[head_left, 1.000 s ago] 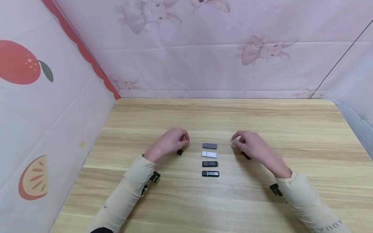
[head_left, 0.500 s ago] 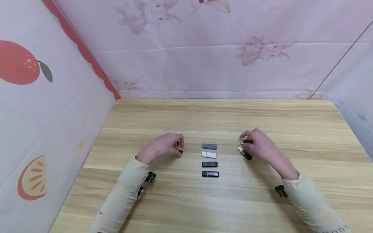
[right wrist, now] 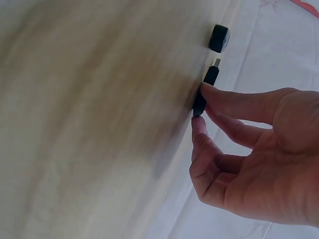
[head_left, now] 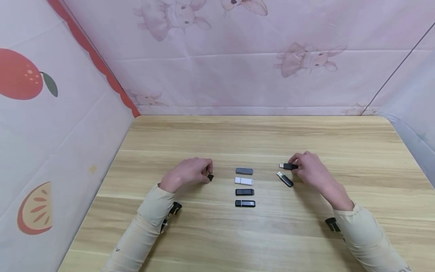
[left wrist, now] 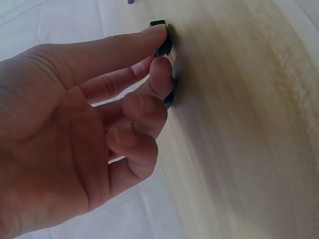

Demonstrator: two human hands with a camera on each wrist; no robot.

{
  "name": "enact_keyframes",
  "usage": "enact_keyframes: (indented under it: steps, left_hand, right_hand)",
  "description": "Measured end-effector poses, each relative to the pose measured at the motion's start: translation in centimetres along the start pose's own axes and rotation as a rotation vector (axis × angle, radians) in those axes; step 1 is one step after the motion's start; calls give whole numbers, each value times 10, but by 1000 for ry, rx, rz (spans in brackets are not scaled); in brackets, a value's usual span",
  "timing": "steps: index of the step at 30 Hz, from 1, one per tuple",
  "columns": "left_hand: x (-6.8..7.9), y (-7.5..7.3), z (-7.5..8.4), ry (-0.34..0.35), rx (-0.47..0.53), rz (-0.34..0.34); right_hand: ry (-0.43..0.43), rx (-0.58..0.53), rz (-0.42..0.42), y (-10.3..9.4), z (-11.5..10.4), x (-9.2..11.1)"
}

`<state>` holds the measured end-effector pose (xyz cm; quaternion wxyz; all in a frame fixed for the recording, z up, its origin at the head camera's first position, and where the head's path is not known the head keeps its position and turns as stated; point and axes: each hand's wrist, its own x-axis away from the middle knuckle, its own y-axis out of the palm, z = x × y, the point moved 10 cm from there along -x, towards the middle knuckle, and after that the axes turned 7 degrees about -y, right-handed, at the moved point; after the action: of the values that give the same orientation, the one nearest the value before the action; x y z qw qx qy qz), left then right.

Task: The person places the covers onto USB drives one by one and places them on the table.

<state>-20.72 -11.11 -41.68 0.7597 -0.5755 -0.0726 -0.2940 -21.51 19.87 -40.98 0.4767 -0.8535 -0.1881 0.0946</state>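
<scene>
In the head view my left hand (head_left: 187, 173) is low over the table. Its thumb touches a small black cap (left wrist: 162, 46), and its bent index finger partly hides a second black cap (left wrist: 169, 99). Across the row, my right hand (head_left: 309, 170) pinches the rear end of an uncapped black USB stick (head_left: 288, 166), metal plug pointing left. In the right wrist view the thumb is on the stick's side and the index fingertip at its end. Another uncapped black USB stick (head_left: 285, 180) lies slanted just below it, nearer me.
Between the hands, USB sticks lie in a column: a grey one (head_left: 244, 171), a white one (head_left: 244, 181), a black one (head_left: 244, 192) and a black one with a silver band (head_left: 245, 203). The wooden table (head_left: 217, 234) ends against a printed wall cloth (head_left: 217, 83).
My left hand has shifted left and a little nearer me, beside the caps. My right hand has drawn back to the right, uncovering both uncapped sticks; its fingers now sit at one stick's rear end.
</scene>
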Motion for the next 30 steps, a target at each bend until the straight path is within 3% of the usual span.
enact_keyframes:
  steps: [10, 15, 19, 22, 25, 30]
  left_hand:
    - [-2, 3, 4, 25, 4, 25]
    - [-3, 1, 2, 0, 17, 64]
    - [-4, -3, 1, -9, 77, 114]
    - [-4, -8, 1, 8, 198, 149]
    - [-5, -12, -2, 13, 398, 153]
    - [-6, -15, -11, -36, 702, 146]
  right_hand:
    - [43, -38, 12, 0, 8, 1]
    - [3, 0, 66, -6, 2, -2]
    - [22, -29, 56, -6, -1, -2]
    - [53, -77, 43, -4, -1, -1]
    - [62, -93, 49, -6, -3, 0]
    - [52, -112, 64, -7, -11, -1]
